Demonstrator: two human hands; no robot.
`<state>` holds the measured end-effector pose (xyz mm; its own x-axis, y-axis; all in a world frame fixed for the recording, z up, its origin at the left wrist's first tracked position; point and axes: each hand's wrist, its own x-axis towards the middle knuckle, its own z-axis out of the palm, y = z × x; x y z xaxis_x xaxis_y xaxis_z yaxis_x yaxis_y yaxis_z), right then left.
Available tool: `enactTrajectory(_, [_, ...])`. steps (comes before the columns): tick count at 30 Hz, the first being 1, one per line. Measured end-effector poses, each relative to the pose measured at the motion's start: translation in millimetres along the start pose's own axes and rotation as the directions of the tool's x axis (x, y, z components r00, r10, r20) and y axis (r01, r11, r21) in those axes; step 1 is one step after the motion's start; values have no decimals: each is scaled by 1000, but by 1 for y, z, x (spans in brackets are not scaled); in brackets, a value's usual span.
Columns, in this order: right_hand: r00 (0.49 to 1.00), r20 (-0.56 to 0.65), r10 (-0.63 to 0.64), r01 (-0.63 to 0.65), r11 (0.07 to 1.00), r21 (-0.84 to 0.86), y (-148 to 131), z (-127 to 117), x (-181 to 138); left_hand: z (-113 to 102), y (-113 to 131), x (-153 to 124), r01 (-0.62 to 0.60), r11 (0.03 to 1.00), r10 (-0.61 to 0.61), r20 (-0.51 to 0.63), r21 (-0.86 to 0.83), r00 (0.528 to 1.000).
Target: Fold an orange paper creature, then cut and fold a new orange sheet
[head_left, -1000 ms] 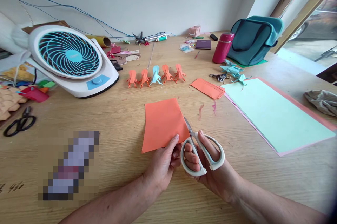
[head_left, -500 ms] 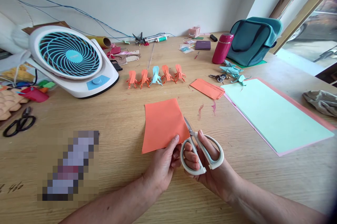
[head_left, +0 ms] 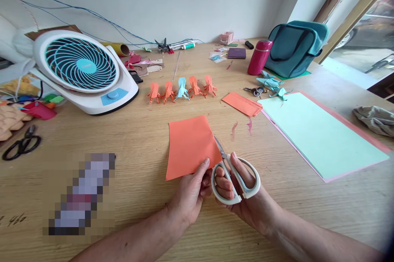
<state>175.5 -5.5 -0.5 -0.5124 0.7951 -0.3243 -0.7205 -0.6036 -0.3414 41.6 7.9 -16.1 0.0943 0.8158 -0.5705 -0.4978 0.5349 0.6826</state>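
Observation:
Between thumb and fingers, my left hand [head_left: 192, 194] pinches the lower right corner of an orange sheet of paper [head_left: 192, 145], held just over the table. My right hand [head_left: 243, 190] grips white-handled scissors [head_left: 255, 190], with thumb and fingers through the loops. The handles are spread apart. One blade shows at the sheet's right edge; the other seems hidden behind the paper. Beyond the sheet stands a row of several folded paper figures [head_left: 182, 88], orange ones with one blue in the middle. A stack of orange paper strips [head_left: 241, 104] lies to their right.
Mint and pink sheets [head_left: 326, 134] lie at right, near keys [head_left: 257, 90] and blue folded figures [head_left: 272, 83]. A magenta bottle [head_left: 260, 57] and teal bag [head_left: 297, 50] stand behind. A fan [head_left: 86, 71], black scissors [head_left: 22, 145] and a pixelated object [head_left: 81, 194] are at left.
Hardly anything differs. The view has shifted very slightly; both hands keep the same hold on the paper and scissors.

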Motion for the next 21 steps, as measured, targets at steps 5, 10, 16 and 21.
enactTrajectory(5, [1000, -8, -10, 10, 1000, -13, 0, -2, -1, 2, 0, -1, -4, 1000, 4, -6, 3, 1000])
enactTrajectory(10, [1000, -2, -9, 9, 1000, 1, 2, -2, 0, 3, 0, -2, -26, 1000, 26, 7, 5, 1000])
enactTrajectory(16, [1000, -10, -1, 1, 1000, 15, 1, -2, 1, 4, 1, -3, -28, 999, 28, -10, 17, 1000])
enactTrajectory(21, [1000, -25, 8, -7, 1000, 13, 0, -3, 1, 5, 1, -5, -29, 999, 29, -6, 26, 1000])
